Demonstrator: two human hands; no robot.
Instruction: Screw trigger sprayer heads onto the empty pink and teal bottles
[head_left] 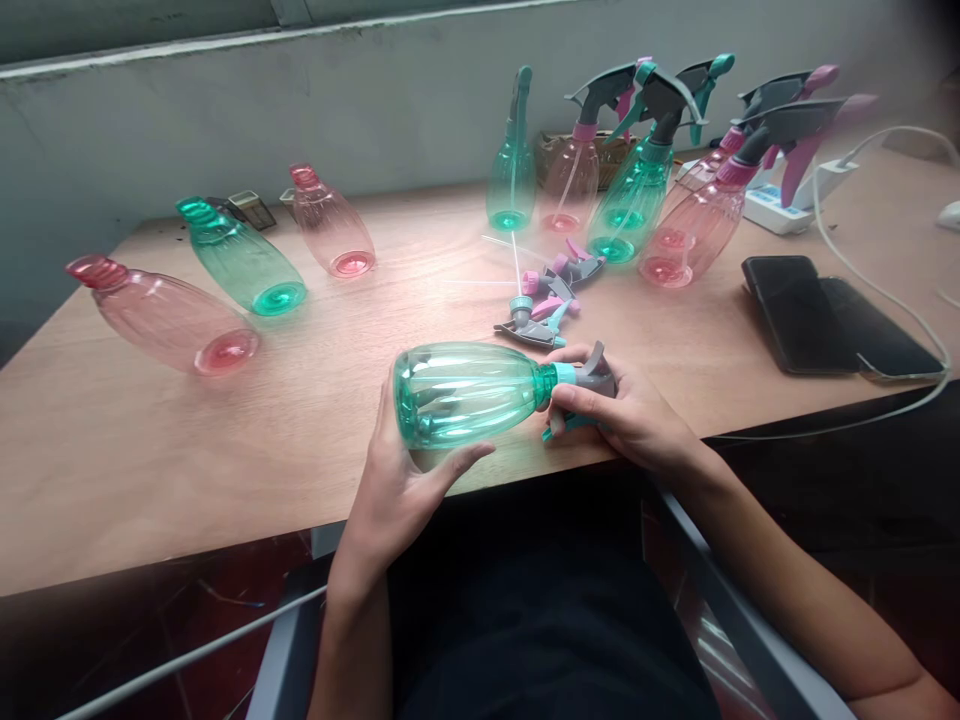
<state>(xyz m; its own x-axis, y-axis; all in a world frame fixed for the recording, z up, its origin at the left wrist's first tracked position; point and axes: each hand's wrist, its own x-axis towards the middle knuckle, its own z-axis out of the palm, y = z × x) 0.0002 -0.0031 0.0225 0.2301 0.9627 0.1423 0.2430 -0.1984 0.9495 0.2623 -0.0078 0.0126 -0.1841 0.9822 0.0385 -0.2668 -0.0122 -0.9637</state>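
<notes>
A clear green bottle (469,395) lies sideways in the air above the table's front edge, its neck to the right. My left hand (401,480) cradles its base, fingers behind it and thumb stretched out below. At the neck, my right hand (630,405) is closed around a grey and teal trigger spray head (589,378), with thumb and fingers at the teal collar. The head sits on the bottle mouth; whether it is screwed tight I cannot tell. Beyond the bottle, several loose spray heads (536,325) in grey, pink and teal lie in a pile.
On the left of the wooden table (150,460) stand headless bottles: a near pink one (165,320), a green one (244,260) and a far pink one (330,225). Several bottles with heads (630,195) stand at back right, near a power strip (780,205), phone (795,310) and white cable (862,255).
</notes>
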